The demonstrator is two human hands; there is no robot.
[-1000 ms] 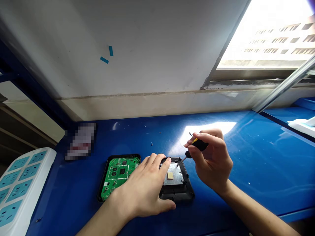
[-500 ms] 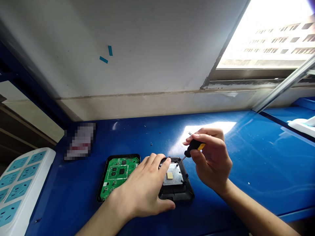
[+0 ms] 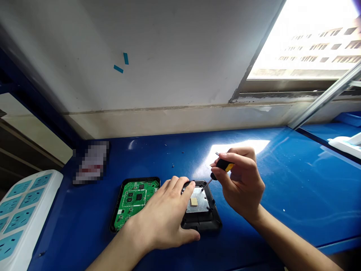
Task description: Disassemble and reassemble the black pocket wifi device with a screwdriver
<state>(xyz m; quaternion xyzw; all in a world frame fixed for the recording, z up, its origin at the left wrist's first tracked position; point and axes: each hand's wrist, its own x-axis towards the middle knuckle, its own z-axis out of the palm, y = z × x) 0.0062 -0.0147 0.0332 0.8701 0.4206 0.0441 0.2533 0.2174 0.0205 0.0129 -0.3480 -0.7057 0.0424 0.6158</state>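
Observation:
My right hand [image 3: 244, 180] is closed round a small black and yellow screwdriver [image 3: 225, 165]. Its thin shaft slants down to the upper right corner of a metal plate [image 3: 200, 207], where the tip meets a dark screw or post. Two thin dark prongs [image 3: 217, 153] stick out by my right fingertips; what they belong to is hidden. The plate, with a beige square pad [image 3: 193, 202], sits inside a black plastic cover [image 3: 207, 225]. My left hand [image 3: 163, 212] spans and grips that cover, hiding its left side. Beside it lies a black shell with a green circuit board [image 3: 135, 199].
A white power strip [image 3: 31, 210] with blue-green sockets lies at the left. Behind it is a blurred-out flat object [image 3: 91, 162]. Tiny screws [image 3: 173, 165] are scattered on the blue table [image 3: 282, 180]. A wall and window stand behind.
The screwdriver handle has turned within my right fingers, its yellow part now facing right. My left hand and the cover keep their places.

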